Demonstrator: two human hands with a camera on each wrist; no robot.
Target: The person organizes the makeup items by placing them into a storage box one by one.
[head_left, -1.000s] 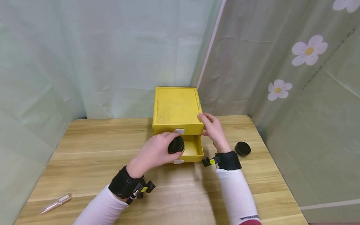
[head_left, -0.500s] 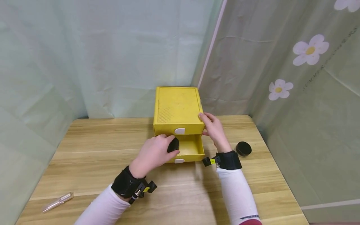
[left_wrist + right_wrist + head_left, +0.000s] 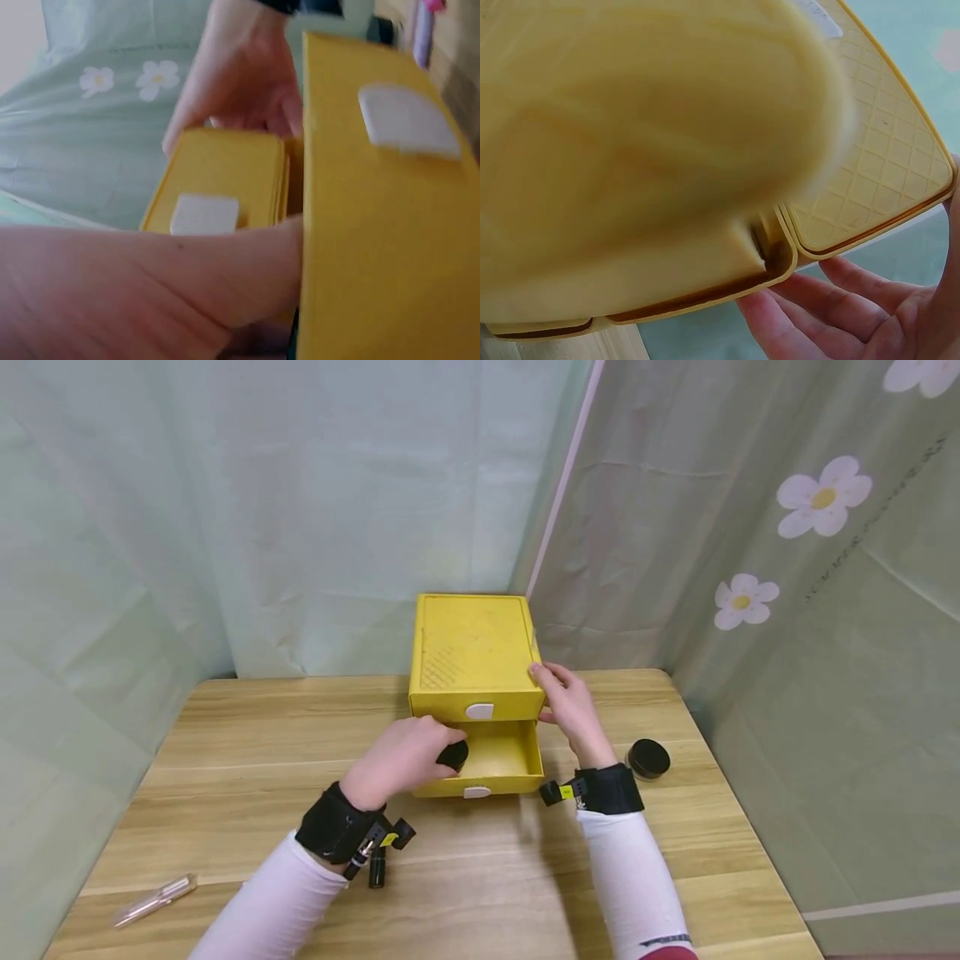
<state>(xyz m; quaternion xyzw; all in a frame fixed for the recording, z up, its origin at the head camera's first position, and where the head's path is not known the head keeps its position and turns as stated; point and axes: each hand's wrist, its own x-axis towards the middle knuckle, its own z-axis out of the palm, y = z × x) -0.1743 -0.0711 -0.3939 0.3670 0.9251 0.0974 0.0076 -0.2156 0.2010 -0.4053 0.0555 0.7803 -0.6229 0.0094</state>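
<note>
My left hand [image 3: 401, 760] reaches over the left side of the pulled-out lower drawer [image 3: 517, 783] of a yellow drawer box [image 3: 476, 643]. Between its thumb and fingers it holds a round black-lidded jar [image 3: 454, 755], low inside the drawer and partly hidden by the hand. In the left wrist view the drawer front [image 3: 390, 225] covers most of the jar. My right hand [image 3: 573, 710] grips the box's right side, thumb over the top edge, fingers along the side wall; the right wrist view shows those fingers [image 3: 825, 304] touching the side.
Another black-lidded jar [image 3: 648, 759] stands on the wooden table [image 3: 300, 727], right of my right wrist. A clear slim tube [image 3: 155, 900] lies at the front left. A small black cylinder [image 3: 377, 868] shows beneath my left wrist. Curtains [image 3: 360, 510] hang behind the box.
My left hand has moved the jar left and lower into the drawer, from over its front middle to its left side. The right hand has stayed on the box.
</note>
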